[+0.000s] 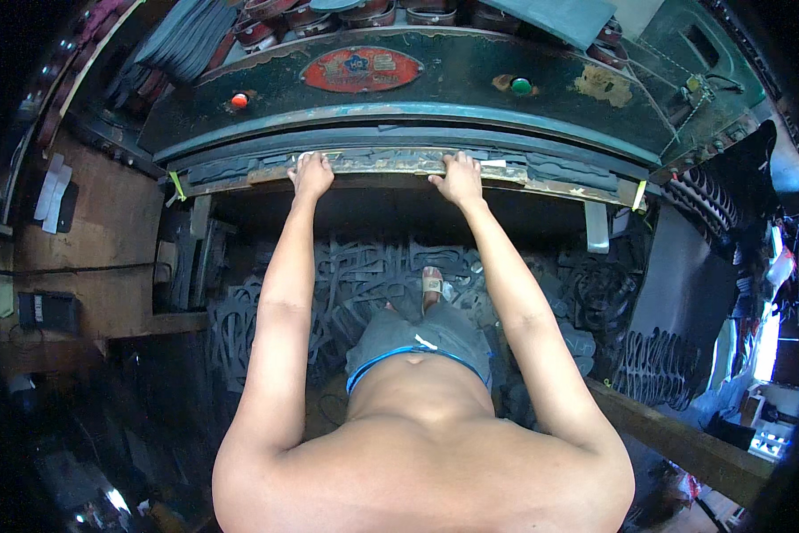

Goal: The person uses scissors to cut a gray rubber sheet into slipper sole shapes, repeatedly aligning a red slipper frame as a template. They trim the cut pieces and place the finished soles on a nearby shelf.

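Board (377,166): our left hand (311,177) and right hand (461,180) both curl closed over its front edge, well apart; we note the green machine (466,71) just behind.

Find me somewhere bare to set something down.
The wooden surface at left looks bare right of the white strips, beyond the black cable. Crowded: the board under left hand and right hand, scrap heap below, and the top of the machine.

The stacked grey sheets (177,40) run out of view above, and darkness hides the space under the board (373,166).
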Tool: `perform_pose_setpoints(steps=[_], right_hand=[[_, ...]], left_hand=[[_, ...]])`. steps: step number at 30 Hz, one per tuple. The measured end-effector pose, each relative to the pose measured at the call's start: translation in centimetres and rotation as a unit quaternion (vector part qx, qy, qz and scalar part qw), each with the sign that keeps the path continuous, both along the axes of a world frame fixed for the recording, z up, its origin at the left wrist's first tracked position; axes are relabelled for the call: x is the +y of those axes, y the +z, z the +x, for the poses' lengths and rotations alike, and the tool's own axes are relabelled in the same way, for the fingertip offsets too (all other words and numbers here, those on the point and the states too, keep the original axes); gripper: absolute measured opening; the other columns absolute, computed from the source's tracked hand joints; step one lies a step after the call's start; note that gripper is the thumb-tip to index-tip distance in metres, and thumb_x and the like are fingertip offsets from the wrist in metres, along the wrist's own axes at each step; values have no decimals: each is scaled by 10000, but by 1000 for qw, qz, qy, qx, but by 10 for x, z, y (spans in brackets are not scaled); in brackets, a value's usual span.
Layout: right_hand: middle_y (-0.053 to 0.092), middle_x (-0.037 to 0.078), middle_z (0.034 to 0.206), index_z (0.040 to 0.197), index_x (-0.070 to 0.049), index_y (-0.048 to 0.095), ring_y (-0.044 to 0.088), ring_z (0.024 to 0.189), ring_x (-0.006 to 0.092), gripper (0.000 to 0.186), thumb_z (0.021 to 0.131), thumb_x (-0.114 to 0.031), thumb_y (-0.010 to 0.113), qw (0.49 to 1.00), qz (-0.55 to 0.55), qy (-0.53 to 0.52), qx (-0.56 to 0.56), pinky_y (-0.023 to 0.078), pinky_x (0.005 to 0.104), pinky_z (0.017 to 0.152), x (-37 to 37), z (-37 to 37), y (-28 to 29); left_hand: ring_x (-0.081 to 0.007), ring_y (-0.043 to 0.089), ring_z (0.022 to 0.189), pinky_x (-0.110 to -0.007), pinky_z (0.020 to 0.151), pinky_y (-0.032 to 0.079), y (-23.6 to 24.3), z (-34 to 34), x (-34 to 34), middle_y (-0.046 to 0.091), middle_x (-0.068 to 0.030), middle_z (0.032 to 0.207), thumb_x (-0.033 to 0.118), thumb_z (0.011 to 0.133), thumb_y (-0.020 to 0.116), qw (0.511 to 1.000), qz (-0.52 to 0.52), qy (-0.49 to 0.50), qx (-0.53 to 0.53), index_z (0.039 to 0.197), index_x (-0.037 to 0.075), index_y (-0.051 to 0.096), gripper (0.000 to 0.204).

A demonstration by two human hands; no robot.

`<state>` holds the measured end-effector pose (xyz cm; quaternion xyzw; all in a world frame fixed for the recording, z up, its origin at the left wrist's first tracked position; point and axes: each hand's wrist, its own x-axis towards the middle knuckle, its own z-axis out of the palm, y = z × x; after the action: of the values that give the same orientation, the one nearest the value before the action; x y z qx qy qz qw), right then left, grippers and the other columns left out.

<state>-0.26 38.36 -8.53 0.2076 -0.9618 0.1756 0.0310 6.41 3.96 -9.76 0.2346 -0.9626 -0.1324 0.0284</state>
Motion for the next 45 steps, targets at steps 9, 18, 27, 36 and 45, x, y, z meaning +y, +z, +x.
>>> perform_pose_setpoints(steps=[9,18,27,36,45], right_hand=[[618,182,1209,1246,-87,685,560,1216,352,553,829,-434,795,1000,4,-3,28,391,494,1082,2,1,-8],[631,182,1199,1243,-72,678,567,1194,365,561,814,-409,808,1000,-5,14,22,413,488,1041,5,2,-2],[716,210,1095,1067,-27,744,660,1110,373,526,721,-399,882,975,114,103,-159,504,497,972,7,-14,39],[499,200,1440,1494,-59,456,479,1356,410,1017,648,-373,925,960,8,279,-25,409,502,1132,-62,-76,96],[533,202,1289,1442,-18,460,522,1274,391,1125,538,-462,962,940,107,275,-170,418,555,1071,-98,-114,89]], left_hand=[[-337,459,1402,-680,1096,325,5,-3,3,569,-158,1418,311,1008,460,1000,-20,6,-18,1287,77,630,401],[-368,500,1334,-661,1063,342,0,2,-3,587,-180,1367,300,1016,459,999,-48,-24,0,1236,63,652,376],[-384,557,1160,-562,991,393,4,32,-3,634,-194,1165,255,982,549,991,-57,-108,58,1085,15,668,288],[-442,597,1096,-557,952,447,46,40,5,665,-238,1097,239,972,567,976,84,-169,-110,1059,-11,681,288],[-161,674,910,-285,772,555,39,-12,59,664,-147,1099,191,1083,512,813,581,-29,-25,1478,-26,421,460]])
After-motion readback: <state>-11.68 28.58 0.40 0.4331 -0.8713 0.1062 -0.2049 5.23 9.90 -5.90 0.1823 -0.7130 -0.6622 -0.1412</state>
